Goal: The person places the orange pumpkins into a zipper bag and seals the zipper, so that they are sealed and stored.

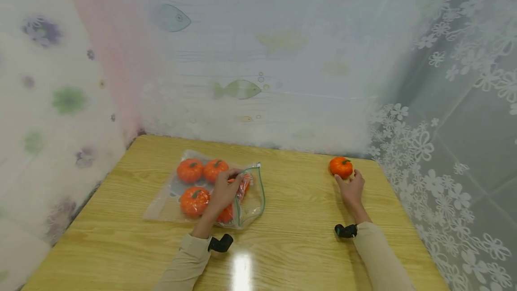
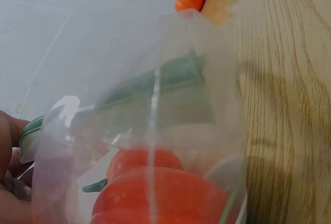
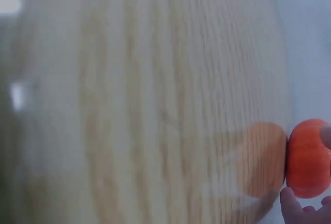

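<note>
My left hand [image 1: 225, 190] pinches the green-edged opening of a clear zip bag [image 1: 161, 205], which lies on the table. Several orange toy pumpkins [image 1: 195, 202] with green stems are inside; the forearm and hand partly cover some of them. Through the plastic, one big pumpkin [image 2: 160, 198] shows close up in the left wrist view. At the table's far right, a single pumpkin [image 1: 340, 166] stands outside the bag. My right hand [image 1: 352, 190] is at its near side, thumb at the lower edge and fingers spread to the right. In the right wrist view the fingertips overlap this pumpkin [image 3: 307, 159].
The wooden table [image 1: 299, 237] meets a fish-patterned curtain [image 1: 282, 116] along its far edge. A flower-patterned sheet [image 1: 436, 183] hangs at the right side. Black wrist cameras [image 1: 221, 243] sit at both cuffs.
</note>
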The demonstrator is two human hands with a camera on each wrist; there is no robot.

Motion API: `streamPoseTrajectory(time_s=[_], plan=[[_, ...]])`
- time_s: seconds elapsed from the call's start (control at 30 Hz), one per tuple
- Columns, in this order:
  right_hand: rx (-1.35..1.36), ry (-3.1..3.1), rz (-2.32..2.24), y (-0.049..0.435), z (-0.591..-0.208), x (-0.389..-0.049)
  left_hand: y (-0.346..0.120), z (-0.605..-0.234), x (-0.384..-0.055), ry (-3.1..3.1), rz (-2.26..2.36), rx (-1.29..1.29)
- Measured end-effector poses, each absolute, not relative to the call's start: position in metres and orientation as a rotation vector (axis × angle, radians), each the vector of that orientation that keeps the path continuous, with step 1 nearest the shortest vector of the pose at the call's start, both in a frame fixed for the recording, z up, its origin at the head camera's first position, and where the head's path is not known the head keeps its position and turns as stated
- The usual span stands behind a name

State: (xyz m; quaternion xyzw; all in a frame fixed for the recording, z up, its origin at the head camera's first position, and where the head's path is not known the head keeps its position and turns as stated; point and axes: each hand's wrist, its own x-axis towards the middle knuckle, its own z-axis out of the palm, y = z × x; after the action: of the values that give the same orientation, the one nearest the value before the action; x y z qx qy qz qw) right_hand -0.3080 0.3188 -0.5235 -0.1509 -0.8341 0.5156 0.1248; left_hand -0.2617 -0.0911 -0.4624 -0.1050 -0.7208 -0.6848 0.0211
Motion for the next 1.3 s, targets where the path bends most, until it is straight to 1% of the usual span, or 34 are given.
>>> streamPoseTrajectory(time_s=[0.3, 0.6, 0.97, 1.3], plan=[[-0.410, -2.412, 1.514, 0.318, -0.523, -0.317, -0.093, -0.463, -0.262, -2.257, -2.061, -0.343], [-0.444, -2.384, 1.534, 0.321, -0.521, -0.327, -0.093, -0.463, -0.263, -2.260, -2.074, -0.344], [-0.412, -2.352, 1.516, 0.324, -0.523, -0.329, -0.093, -0.464, -0.263, -2.252, -2.104, -0.335], [-0.441, -2.299, 1.517, 0.324, -0.523, -0.334, -0.095, -0.462, -0.264, -2.271, -2.081, -0.324]])
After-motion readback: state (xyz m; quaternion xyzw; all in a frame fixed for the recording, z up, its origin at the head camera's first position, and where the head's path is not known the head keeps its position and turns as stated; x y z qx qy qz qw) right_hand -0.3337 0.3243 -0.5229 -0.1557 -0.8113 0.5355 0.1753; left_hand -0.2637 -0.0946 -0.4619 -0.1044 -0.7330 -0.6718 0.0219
